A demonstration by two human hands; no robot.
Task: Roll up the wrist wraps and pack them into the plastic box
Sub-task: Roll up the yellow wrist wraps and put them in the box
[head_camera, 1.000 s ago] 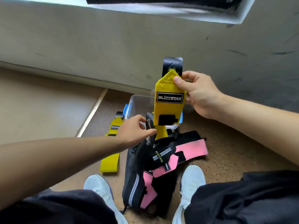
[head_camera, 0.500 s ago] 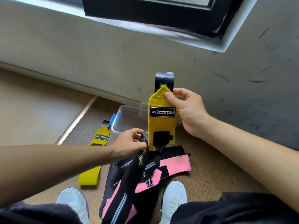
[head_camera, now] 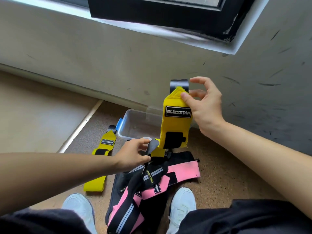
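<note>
Since half a second ago my right hand (head_camera: 204,105) has loosened on the yellow wrist wrap (head_camera: 175,122): the index finger now lifts clear and the fingers fan out, while the thumb and a finger behind still pinch the wrap's pointed top, holding it upright in the air with its black tab above. My left hand (head_camera: 133,154) has stayed low and to the left, apart from the right, and its fingertips pinch a dark strap (head_camera: 152,145) that rises from the heap below; the strap's end now sits higher, just beside the hanging wrap's lower edge. The clear plastic box (head_camera: 135,122), with a blue clip on its left side, stands open on the floor (head_camera: 219,174) by the wall (head_camera: 118,56); I see only its bare bottom, and the held wrap hides its right part. A second yellow wrap (head_camera: 101,156) lies flat on the floor left of the box, partly crossed by my left forearm. A pile of pink and black wraps (head_camera: 152,183) lies between my white shoes (head_camera: 183,200). A black window frame (head_camera: 168,14) runs above the wall.
</note>
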